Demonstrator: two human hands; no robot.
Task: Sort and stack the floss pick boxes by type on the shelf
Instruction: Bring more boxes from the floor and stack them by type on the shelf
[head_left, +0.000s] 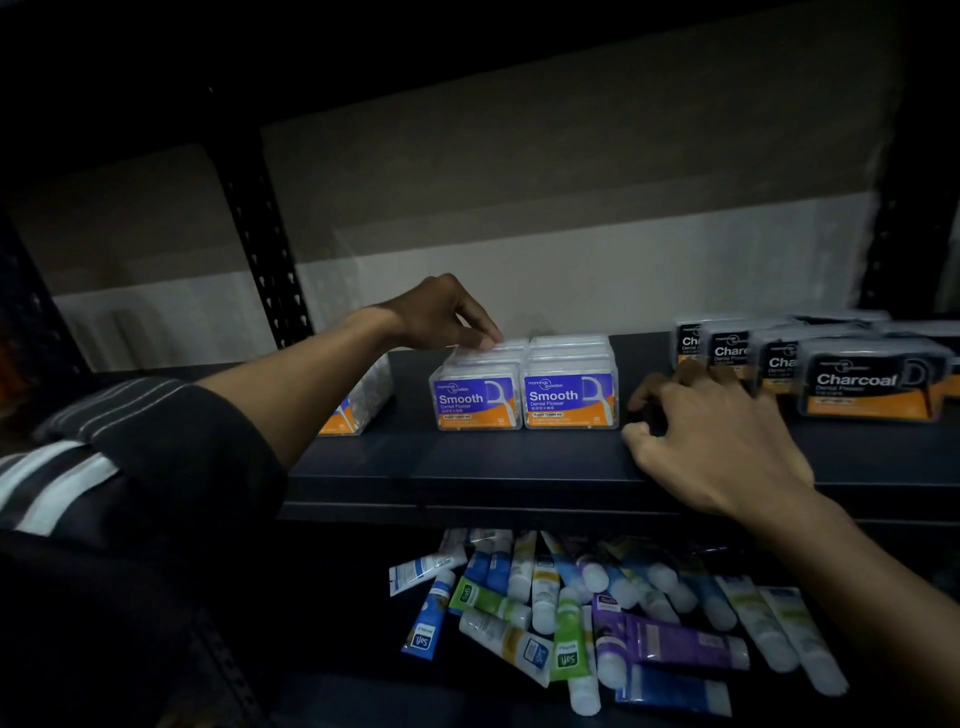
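Two rows of clear Smooth floss boxes (524, 397) with blue and orange labels stand side by side on the dark shelf (467, 467). My left hand (441, 314) reaches over the left row, fingertips resting on the top of a box behind the front one. Another Smooth box (358, 402) lies further left, partly hidden by my left forearm. Black Charcoal floss boxes (867, 382) stand grouped at the right. My right hand (711, 441) lies palm down on the shelf between the two groups, fingers spread, its fingertips close to the nearest Charcoal boxes; I see nothing held in it.
A pile of several toothpaste tubes (597, 613) lies on the lower shelf below. Perforated black uprights (260, 244) stand at the left and far right. The wall behind the shelf is pale. The shelf front edge runs under my right wrist.
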